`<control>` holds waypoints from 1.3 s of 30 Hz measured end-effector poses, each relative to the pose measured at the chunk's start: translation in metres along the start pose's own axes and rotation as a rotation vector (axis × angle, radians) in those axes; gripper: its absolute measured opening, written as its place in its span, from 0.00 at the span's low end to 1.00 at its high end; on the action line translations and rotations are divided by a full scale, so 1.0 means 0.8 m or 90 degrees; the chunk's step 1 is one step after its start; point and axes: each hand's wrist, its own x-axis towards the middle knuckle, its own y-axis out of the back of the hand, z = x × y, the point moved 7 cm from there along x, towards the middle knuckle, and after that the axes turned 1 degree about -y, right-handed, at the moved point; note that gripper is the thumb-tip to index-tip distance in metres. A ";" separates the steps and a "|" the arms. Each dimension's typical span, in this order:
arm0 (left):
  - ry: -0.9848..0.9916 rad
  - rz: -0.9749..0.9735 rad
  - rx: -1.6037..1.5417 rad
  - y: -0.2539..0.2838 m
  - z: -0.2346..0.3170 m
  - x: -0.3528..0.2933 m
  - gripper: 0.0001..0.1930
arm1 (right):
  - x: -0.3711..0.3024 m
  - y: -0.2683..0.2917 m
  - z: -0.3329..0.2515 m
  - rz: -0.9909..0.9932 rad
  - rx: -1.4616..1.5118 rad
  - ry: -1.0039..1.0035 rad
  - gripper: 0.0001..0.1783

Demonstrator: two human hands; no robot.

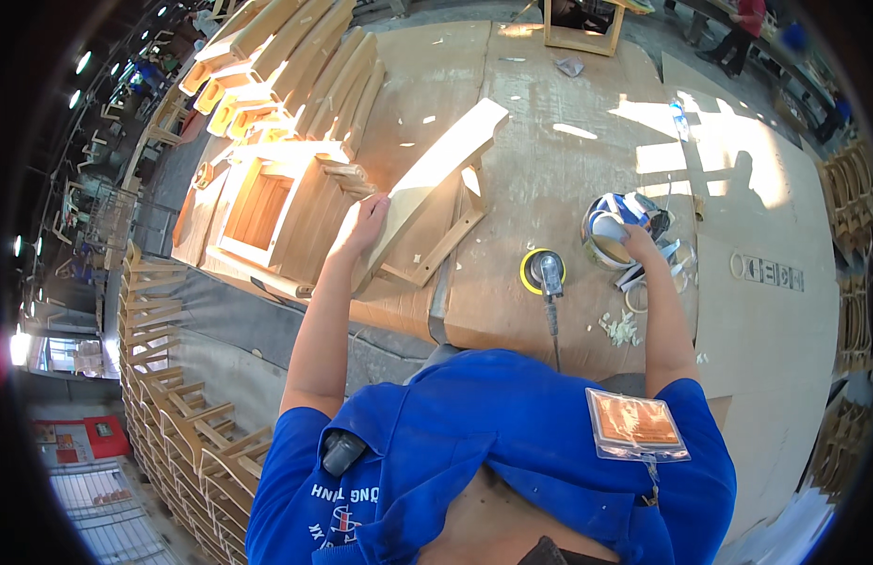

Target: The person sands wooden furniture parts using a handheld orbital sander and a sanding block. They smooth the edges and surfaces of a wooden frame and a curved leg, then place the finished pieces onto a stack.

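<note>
A long, pale wooden board (435,169) lies at a slant across other wooden pieces, and my left hand (363,224) is closed round its near-left edge. Over a round tub (590,247) on the right, my right hand (639,243) has its fingers closed at a pale grey round piece (608,226), perhaps a sanding disc; the fingertips are partly hidden. Blue, white and dark scraps crowd the tub. Between my hands an orbital sander (549,273) with a yellow-rimmed pad rests on the cardboard-covered table, its cord running toward me.
Wooden frames (267,212) and stacked long pieces (305,66) fill the table's left side. Wood shavings (620,328) lie near my right forearm. A clear bottle (679,121) stands farther off. Stacked curved chair parts (187,405) line the lower left. A person in red (738,33) is at far right.
</note>
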 end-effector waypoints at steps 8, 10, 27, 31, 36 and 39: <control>0.012 -0.193 -0.108 -0.007 0.029 -0.021 0.24 | -0.029 -0.009 -0.007 -0.013 0.010 0.038 0.22; 0.017 -0.210 -0.146 -0.009 0.028 -0.022 0.24 | -0.029 -0.006 -0.007 0.007 0.023 0.029 0.21; 0.003 -0.129 -0.033 -0.019 0.035 -0.034 0.26 | -0.014 -0.021 -0.002 0.101 0.059 0.053 0.29; 0.016 -0.135 -0.110 -0.023 0.040 -0.038 0.23 | -0.020 -0.003 -0.045 0.117 -0.123 0.008 0.31; -0.068 -0.145 -0.207 -0.048 0.073 -0.077 0.24 | -0.060 0.025 -0.174 0.226 0.211 0.193 0.27; -0.122 -0.115 -0.205 -0.046 0.112 -0.098 0.27 | -0.092 -0.007 -0.269 -0.027 0.515 0.215 0.29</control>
